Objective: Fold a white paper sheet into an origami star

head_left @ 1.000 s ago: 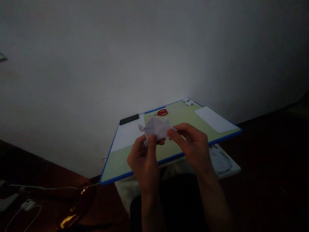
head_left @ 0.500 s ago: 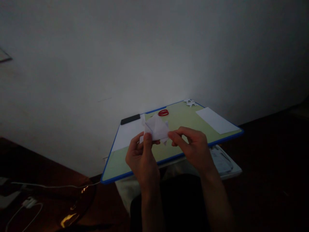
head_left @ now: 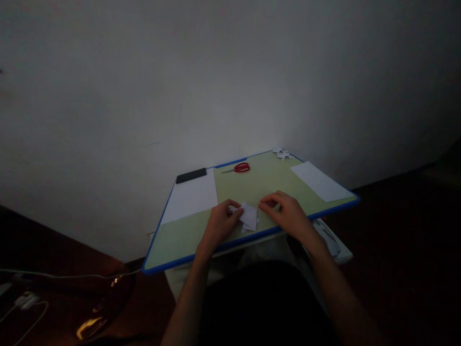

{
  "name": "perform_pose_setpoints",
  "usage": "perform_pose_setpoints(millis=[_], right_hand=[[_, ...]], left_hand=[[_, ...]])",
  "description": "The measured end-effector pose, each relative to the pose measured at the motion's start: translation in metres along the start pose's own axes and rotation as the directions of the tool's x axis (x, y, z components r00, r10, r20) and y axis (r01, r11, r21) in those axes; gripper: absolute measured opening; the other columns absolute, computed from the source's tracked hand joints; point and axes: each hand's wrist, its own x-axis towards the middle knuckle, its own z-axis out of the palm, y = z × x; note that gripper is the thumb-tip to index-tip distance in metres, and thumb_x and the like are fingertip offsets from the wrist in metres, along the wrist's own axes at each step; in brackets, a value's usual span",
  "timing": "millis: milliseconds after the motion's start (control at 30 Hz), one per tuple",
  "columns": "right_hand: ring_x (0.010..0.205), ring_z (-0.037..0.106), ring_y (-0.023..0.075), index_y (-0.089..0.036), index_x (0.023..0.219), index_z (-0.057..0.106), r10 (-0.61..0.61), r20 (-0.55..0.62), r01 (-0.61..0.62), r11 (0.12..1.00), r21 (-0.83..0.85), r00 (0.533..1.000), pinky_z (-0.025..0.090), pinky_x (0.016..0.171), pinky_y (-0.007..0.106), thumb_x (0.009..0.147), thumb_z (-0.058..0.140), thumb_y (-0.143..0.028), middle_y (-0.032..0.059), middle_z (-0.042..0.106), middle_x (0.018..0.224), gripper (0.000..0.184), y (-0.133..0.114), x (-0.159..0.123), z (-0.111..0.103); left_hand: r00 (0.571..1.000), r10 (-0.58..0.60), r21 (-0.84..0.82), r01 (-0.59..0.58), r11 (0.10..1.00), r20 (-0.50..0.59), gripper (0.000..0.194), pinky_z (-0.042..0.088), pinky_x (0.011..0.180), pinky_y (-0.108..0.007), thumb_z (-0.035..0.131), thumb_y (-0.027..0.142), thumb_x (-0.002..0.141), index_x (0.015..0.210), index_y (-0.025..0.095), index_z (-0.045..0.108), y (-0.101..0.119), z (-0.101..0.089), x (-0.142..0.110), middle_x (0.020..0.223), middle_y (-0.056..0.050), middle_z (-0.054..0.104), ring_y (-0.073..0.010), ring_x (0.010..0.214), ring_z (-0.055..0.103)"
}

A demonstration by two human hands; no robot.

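Observation:
A small folded piece of white paper is at the near part of the green board. My left hand is closed on its left side, thumb on top. To the right of it is my right hand, its thumb and forefinger pinched together close to the paper's right edge. Whether anything small is between those fingertips I cannot make out. Farther back on the board lie red-handled scissors, blades pointing left.
A white sheet lies at the board's left with a dark flat object at its top. Another white sheet is at the right. Cut paper pieces sit in the far corner, near the wall. A white cable runs at lower left.
Both hands have lowered the folded paper toward the board, nearer to me. My right fingertips have come away from its right edge. The scissors are now fully uncovered.

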Motion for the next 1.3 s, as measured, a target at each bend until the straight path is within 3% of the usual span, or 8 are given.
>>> perform_pose_setpoints(millis=[67,167,300,500,700,867,1100,1300], right_hand=[[0.101,0.07,0.0264,-0.018,0.109,0.08,0.05,0.056,-0.041,0.987,-0.155,0.997,0.053,0.092,0.038,0.096,0.073,-0.036,0.0109,0.075,0.104,0.023,0.003,0.0,0.011],[0.118,0.064,0.0342,-0.021,0.123,0.078,0.084,0.131,-0.028,0.923,-0.384,0.988,0.05,0.1,0.048,0.094,0.075,-0.046,0.0147,0.072,0.12,0.038,-0.002,0.002,0.023],[0.124,0.061,0.0362,-0.024,0.128,0.076,0.106,0.212,0.002,0.89,-0.456,0.972,0.048,0.099,0.05,0.096,0.073,-0.047,0.0146,0.068,0.128,0.039,-0.01,0.008,0.027],[0.123,0.06,0.0371,-0.024,0.125,0.076,0.067,0.208,0.034,0.893,-0.448,0.976,0.048,0.098,0.051,0.097,0.07,-0.044,0.015,0.067,0.126,0.035,-0.011,0.005,0.028],[0.118,0.063,0.0358,-0.023,0.115,0.077,0.001,0.164,0.067,0.91,-0.409,0.987,0.051,0.097,0.05,0.096,0.07,-0.044,0.015,0.069,0.12,0.029,-0.003,0.004,0.03],[0.105,0.07,0.0262,-0.02,0.123,0.072,-0.188,0.094,0.193,0.98,-0.052,0.978,0.053,0.098,0.041,0.106,0.046,-0.024,0.0116,0.076,0.11,0.032,0.008,0.003,0.024],[0.074,0.065,0.02,-0.016,0.127,0.07,-0.071,-0.025,0.072,0.997,0.042,0.997,0.051,0.076,0.031,0.108,0.045,-0.031,0.0014,0.066,0.077,0.035,0.006,-0.013,0.014],[0.076,0.067,0.0207,-0.019,0.106,0.076,-0.07,0.009,0.07,0.997,0.019,0.997,0.049,0.075,0.031,0.107,0.054,-0.039,0.003,0.072,0.081,0.03,0.005,-0.009,0.009]], left_hand=[[1.0,0.006,0.053,-0.005,0.999,-0.009,0.018,0.053,0.069,-0.031,0.07,0.029,0.095,0.107,0.017,0.075,-0.002,0.001,0.001,0.07,-0.005,0.077,-0.0246,0.071,0.076],[0.998,0.014,0.334,0.008,0.943,-0.065,0.033,0.054,0.079,-0.039,0.068,0.037,0.099,0.124,0.016,0.071,-0.004,0.003,-0.004,0.084,-0.011,0.078,-0.0324,0.089,0.076],[0.984,0.118,0.61,-0.011,0.793,-0.135,0.036,0.056,0.084,-0.042,0.061,0.041,0.105,0.128,0.015,0.066,-0.011,0.008,-0.014,0.111,-0.017,0.075,-0.0332,0.105,0.072],[0.871,0.487,0.581,-0.362,0.729,-0.067,0.013,0.058,0.09,-0.039,0.059,0.014,0.102,0.103,0.019,0.072,-0.021,0.016,-0.023,0.102,-0.01,0.071,-0.0262,0.099,0.066],[0.873,0.488,0.523,-0.411,0.747,-0.012,0.019,0.058,0.092,-0.043,0.056,0.016,0.105,0.098,0.016,0.073,-0.024,0.018,-0.04,0.099,-0.011,0.075,-0.027,0.098,0.069],[0.839,0.536,0.517,-0.504,0.692,0.1,0.025,0.058,0.1,-0.048,0.052,0.023,0.109,0.123,0.017,0.071,-0.026,0.008,-0.054,0.125,-0.015,0.075,-0.0296,0.116,0.071],[0.803,0.565,0.587,-0.554,0.59,0.191,0.049,0.051,0.112,-0.055,0.055,0.047,0.107,0.15,0.022,0.059,-0.038,0.009,-0.067,0.153,-0.023,0.058,-0.0373,0.144,0.057],[0.813,0.549,0.575,-0.547,0.609,0.192,0.064,0.05,0.112,-0.058,0.053,0.061,0.103,0.148,0.017,0.06,-0.033,0.012,-0.071,0.152,-0.026,0.059,-0.0426,0.145,0.054]])
